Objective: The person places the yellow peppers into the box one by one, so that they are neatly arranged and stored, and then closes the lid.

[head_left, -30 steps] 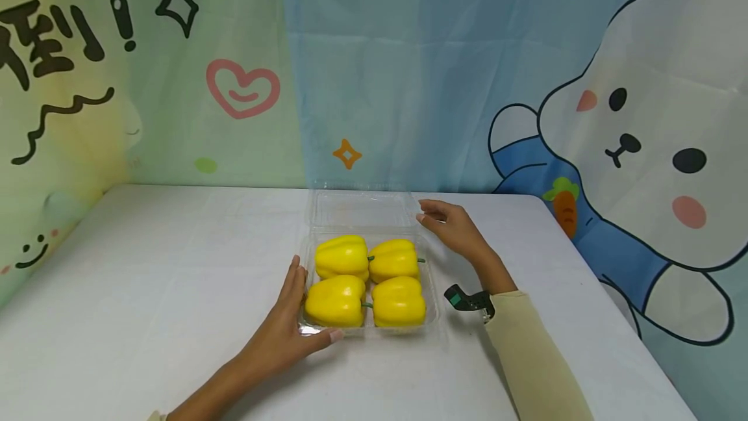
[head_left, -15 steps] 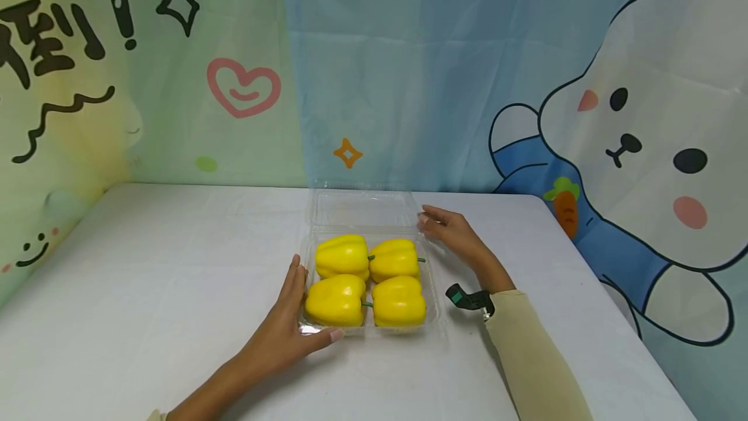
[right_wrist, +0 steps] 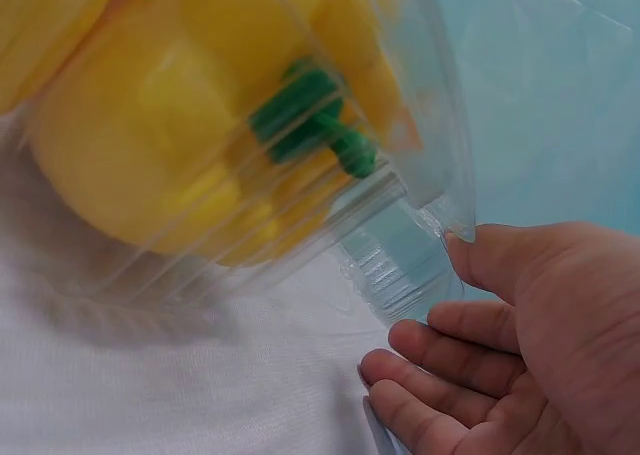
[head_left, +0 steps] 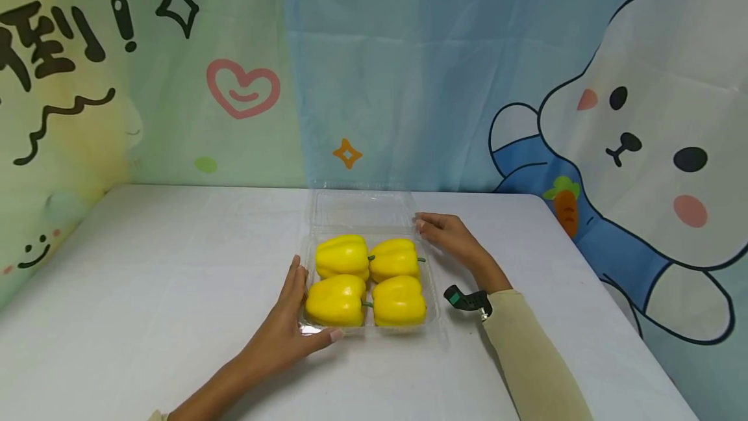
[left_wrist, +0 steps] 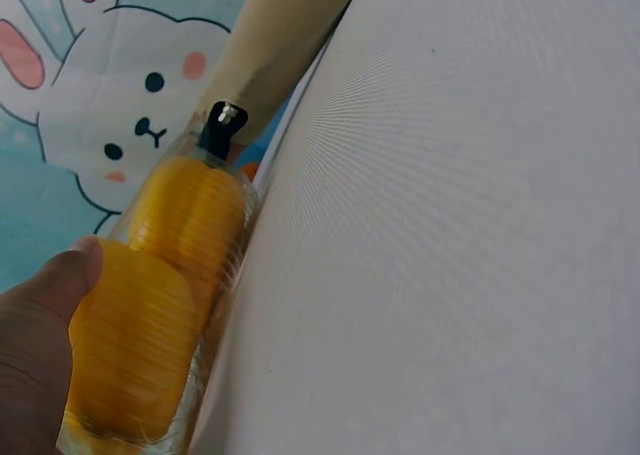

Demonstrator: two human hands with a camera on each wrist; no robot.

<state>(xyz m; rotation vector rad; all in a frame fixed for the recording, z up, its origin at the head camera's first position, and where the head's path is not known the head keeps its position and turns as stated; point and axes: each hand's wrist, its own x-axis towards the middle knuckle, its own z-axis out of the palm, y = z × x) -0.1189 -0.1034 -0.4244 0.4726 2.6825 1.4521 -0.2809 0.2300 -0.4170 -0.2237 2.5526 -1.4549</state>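
Clear plastic clamshell box [head_left: 368,330], base on the white table [head_left: 146,291], lid [head_left: 361,208] folded back flat on the far side.

Left hand [head_left: 286,330]: laid against the near left corner of the box, fingers straight along its left wall, thumb stretched along the near rim. Nothing is clasped; the hand only braces the box. Position unchanged from a second ago. The left wrist view shows the thumb pressed on the clear wall with yellow showing through.

Contents: four yellow bell peppers [head_left: 369,281], two by two, green stems [head_left: 368,257] pointing inward or to the right, all seated in the base (none touched by either hand).

Right hand [head_left: 447,231]: at the far right corner, where lid meets base. A second ago it hovered slightly farther off with fingers spread; it has since drawn in and lowered, so the fingertips now reach the corner of the lid. The right wrist view shows the thumb tip [right_wrist: 480,260] touching the clear rim and the other fingers loosely bent just below it, not yet pinched round the plastic. State: relaxed, touching, no grasp.

Reading of the change: one hand steadies, the other has arrived at the lid edge, which suggests the lid is about to be handled.

Backdrop: cartoon rabbit curtain [head_left: 643,148] behind the table.
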